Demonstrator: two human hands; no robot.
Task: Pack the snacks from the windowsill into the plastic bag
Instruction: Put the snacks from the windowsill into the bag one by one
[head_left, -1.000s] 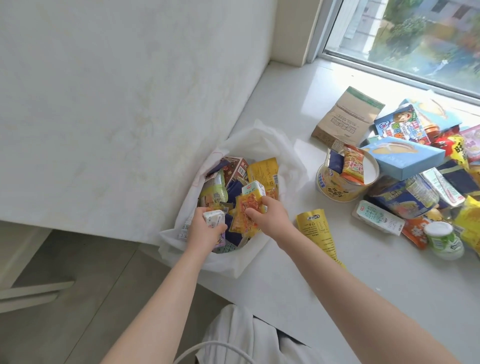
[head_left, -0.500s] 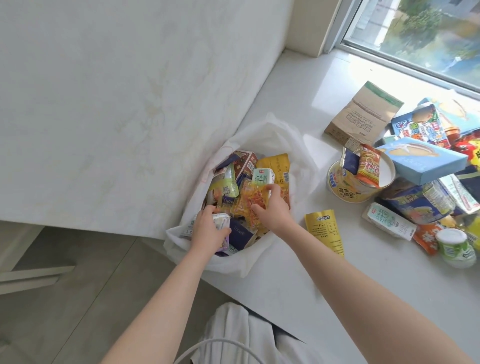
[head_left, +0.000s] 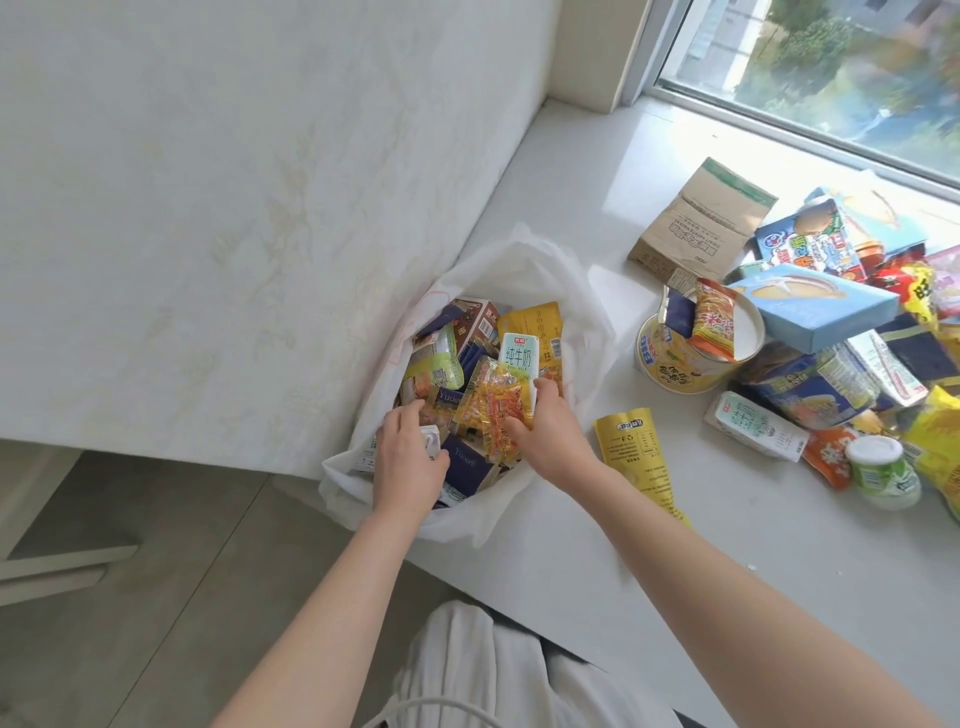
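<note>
Bulging with packets, the plastic bag (head_left: 524, 270) sits at the windowsill (head_left: 597, 197) edge; left hand (head_left: 408, 460) grips a small white carton (head_left: 429, 441) inside; right hand (head_left: 550, 434) clutches orange snack packets (head_left: 498, 410); remaining snacks (head_left: 831, 332) crowd the sill's right, bare sill between.

The plastic bag (head_left: 524, 265) sits at the windowsill's (head_left: 597, 171) left front corner, against the side wall (head_left: 234, 182), with a milk carton (head_left: 518, 364) and snack packets (head_left: 498, 410) inside. To its right lies a flat pouch (head_left: 631, 447) near the front edge; behind that stands a noodle cup (head_left: 675, 364). The snack pile (head_left: 857, 338) covers the sill's right side, a paper bag (head_left: 701, 223) behind it toward the window (head_left: 831, 67).
</note>
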